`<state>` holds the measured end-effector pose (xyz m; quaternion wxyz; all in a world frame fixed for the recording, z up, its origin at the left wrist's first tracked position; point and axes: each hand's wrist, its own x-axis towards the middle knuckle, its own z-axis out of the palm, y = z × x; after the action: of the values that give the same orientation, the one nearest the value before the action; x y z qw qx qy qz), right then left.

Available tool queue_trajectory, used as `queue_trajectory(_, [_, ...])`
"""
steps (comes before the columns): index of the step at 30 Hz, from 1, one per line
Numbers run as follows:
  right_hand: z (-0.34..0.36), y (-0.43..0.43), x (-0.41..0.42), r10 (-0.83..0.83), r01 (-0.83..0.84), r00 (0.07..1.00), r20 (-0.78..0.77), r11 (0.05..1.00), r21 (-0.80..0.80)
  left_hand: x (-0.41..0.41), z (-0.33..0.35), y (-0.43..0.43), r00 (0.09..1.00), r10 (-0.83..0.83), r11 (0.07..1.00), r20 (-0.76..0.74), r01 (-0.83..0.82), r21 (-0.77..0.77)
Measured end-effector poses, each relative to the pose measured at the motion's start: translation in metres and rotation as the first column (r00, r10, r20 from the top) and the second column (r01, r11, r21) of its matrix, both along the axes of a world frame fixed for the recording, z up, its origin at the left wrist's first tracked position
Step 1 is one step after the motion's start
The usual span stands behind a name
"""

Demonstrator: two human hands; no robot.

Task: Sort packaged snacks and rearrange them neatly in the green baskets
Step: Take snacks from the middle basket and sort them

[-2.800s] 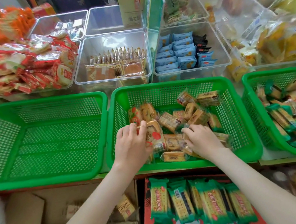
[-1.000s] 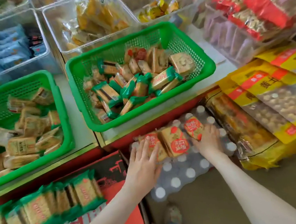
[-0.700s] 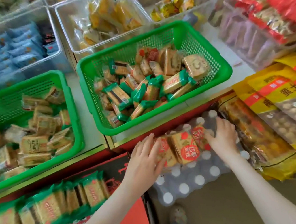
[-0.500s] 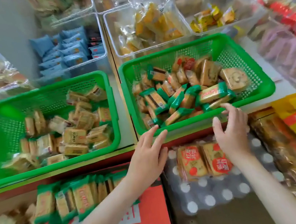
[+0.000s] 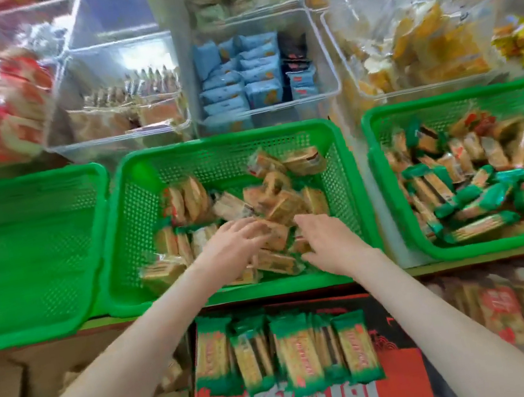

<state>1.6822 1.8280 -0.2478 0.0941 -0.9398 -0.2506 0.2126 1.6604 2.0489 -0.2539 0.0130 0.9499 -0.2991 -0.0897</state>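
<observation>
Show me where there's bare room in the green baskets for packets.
The left basket shows only bare mesh. The middle basket has free mesh along its left wall and back wall; its centre and front hold packets, the left hand and the right hand. The right basket is packed.

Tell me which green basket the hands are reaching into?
The middle green basket: both the left hand and right hand are among its tan snack packs. The left basket and right basket have no hands in them.
</observation>
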Motion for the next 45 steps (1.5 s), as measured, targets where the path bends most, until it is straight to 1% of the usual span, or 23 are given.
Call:
queue_trajectory(1, [-0.003,0.004,0.005,0.008,-0.008,1.000,-0.011,0.998,-0.065,0.008,-0.001,0.004,0.998,-0.064,0.997,0.019,0.063,0.033])
queue_trajectory(3, [-0.008,0.005,0.009,-0.008,0.003,0.999,-0.041,0.992,-0.129,0.018,-0.004,0.006,0.985,-0.153,0.984,0.085,0.144,0.106])
queue_trajectory(4, [-0.011,0.004,0.010,-0.010,0.003,0.999,-0.046,0.989,-0.145,0.021,-0.008,0.005,0.980,-0.176,0.974,0.089,0.160,0.163])
queue_trajectory(6, [-0.015,0.002,0.010,-0.011,0.001,0.998,-0.062,0.985,-0.170,0.027,-0.015,0.002,0.981,-0.189,0.944,0.045,0.169,0.284])
queue_trajectory(8, [-0.013,0.000,0.010,-0.013,-0.002,0.998,-0.068,0.978,-0.211,0.030,-0.019,-0.004,0.979,-0.200,0.932,0.039,0.177,0.316])
queue_trajectory(11, [-0.003,0.000,0.009,0.024,-0.017,0.999,0.021,0.958,-0.286,0.035,-0.015,-0.007,0.971,-0.235,0.924,0.037,0.212,0.320])
queue_trajectory(14, [0.010,0.000,-0.001,0.041,0.006,0.987,0.157,0.957,-0.290,0.035,-0.010,-0.007,0.962,-0.263,0.913,0.069,0.225,0.340])
queue_trajectory(16, [0.021,0.000,-0.013,-0.003,0.060,0.975,0.220,0.965,-0.254,0.029,-0.006,-0.002,0.965,-0.208,0.944,0.161,0.154,0.292])
queue_trajectory(18, [0.032,-0.001,-0.026,-0.059,0.116,0.956,0.288,0.976,-0.185,0.016,0.002,0.004,0.958,-0.116,0.974,0.261,0.059,0.218])
queue_trajectory(21, [0.048,0.003,-0.053,-0.136,0.164,0.925,0.354,0.985,-0.050,-0.015,0.019,0.011,0.931,0.051,0.999,0.362,-0.046,-0.021])
queue_trajectory(25, [0.060,0.023,-0.099,-0.220,0.191,0.899,0.379,0.975,0.113,-0.078,0.045,0.025,0.874,0.257,0.952,0.412,-0.155,-0.264])
queue_trajectory(27, [0.063,0.038,-0.126,-0.243,0.183,0.893,0.378,0.965,0.188,-0.116,0.050,0.036,0.847,0.396,0.878,0.355,-0.236,-0.416])
queue_trajectory(28, [0.064,0.047,-0.140,-0.255,0.182,0.893,0.370,0.958,0.222,-0.136,0.051,0.043,0.835,0.464,0.828,0.297,-0.289,-0.481])
queue_trajectory(30, [0.064,0.068,-0.171,-0.277,0.172,0.897,0.344,0.936,0.307,-0.183,0.050,0.060,0.804,0.554,0.751,0.215,-0.372,-0.545])
queue_trajectory(33, [0.054,0.105,-0.223,-0.286,0.162,0.926,0.248,0.891,0.425,-0.255,0.042,0.093,0.767,0.624,0.694,0.150,-0.456,-0.557])
queue_trajectory(36, [0.037,0.146,-0.272,-0.249,0.179,0.963,0.098,0.870,0.459,-0.322,0.023,0.131,0.739,0.672,0.648,0.044,-0.558,-0.519])
queue_trajectory(39, [0.017,0.186,-0.306,-0.210,0.213,0.976,-0.054,0.887,0.410,-0.371,0.001,0.170,0.655,0.752,0.565,-0.075,-0.698,-0.440])
queue_trajectory(41, [-0.003,0.212,-0.318,-0.214,0.260,0.963,-0.167,0.900,0.350,-0.389,-0.013,0.200,0.575,0.804,0.502,-0.149,-0.792,-0.347])
queue_trajectory(43, [-0.026,0.235,-0.324,-0.264,0.334,0.929,-0.259,0.901,0.278,-0.399,-0.027,0.232,0.495,0.845,0.438,-0.202,-0.857,-0.270])
queue_trajectory(45, [-0.050,0.256,-0.324,-0.363,0.438,0.874,-0.322,0.877,0.200,-0.400,-0.042,0.265,0.431,0.870,0.383,-0.240,-0.897,-0.221])
